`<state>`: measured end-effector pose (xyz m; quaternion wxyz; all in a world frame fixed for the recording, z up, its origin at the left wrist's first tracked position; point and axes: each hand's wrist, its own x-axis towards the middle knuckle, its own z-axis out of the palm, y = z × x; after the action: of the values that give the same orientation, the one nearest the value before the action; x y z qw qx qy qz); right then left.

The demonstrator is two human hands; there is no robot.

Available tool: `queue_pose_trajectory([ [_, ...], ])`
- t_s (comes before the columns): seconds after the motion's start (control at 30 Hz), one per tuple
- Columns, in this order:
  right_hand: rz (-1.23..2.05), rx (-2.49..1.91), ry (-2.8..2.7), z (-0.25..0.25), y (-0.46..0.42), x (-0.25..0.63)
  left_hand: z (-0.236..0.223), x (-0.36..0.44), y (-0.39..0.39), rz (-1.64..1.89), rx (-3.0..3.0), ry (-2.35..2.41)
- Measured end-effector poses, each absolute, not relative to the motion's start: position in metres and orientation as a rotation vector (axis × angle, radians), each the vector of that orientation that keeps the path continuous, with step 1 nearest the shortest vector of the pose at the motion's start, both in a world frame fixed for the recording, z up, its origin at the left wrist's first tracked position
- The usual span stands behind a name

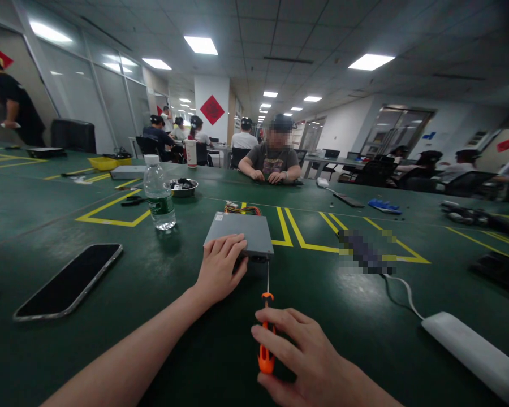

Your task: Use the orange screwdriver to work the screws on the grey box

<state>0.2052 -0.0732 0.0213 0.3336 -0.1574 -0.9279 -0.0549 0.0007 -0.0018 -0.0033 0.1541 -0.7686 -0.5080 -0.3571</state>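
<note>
A grey metal computer power supply (254,229) lies on the green table in front of me, its bundle of coloured wires (248,210) coming out at the far side. My left hand (224,261) rests on its near left part, fingers over the top and thumb at the near face. An orange-handled screwdriver (266,359) is held by my right hand (297,350), fingers and thumb around the handle. Its thin shaft points away from me, and the tip reaches the near right corner of the power supply. Any screw at the tip is too small to make out.
A water bottle (160,198) stands left of the power supply, with a metal bowl (184,187) of dark pieces behind it. A phone (72,280) lies nearer left. At right are a white power strip (470,345) and its cable. A person (275,155) sits opposite.
</note>
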Motion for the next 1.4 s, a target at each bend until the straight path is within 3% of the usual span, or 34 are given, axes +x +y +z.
queue_pose_trajectory([
  [1.4,-0.112,-0.416,-2.392,0.0217,-0.0742,0.2022,-0.0046,0.0005,-0.0008,-1.026,-2.208,-1.461],
])
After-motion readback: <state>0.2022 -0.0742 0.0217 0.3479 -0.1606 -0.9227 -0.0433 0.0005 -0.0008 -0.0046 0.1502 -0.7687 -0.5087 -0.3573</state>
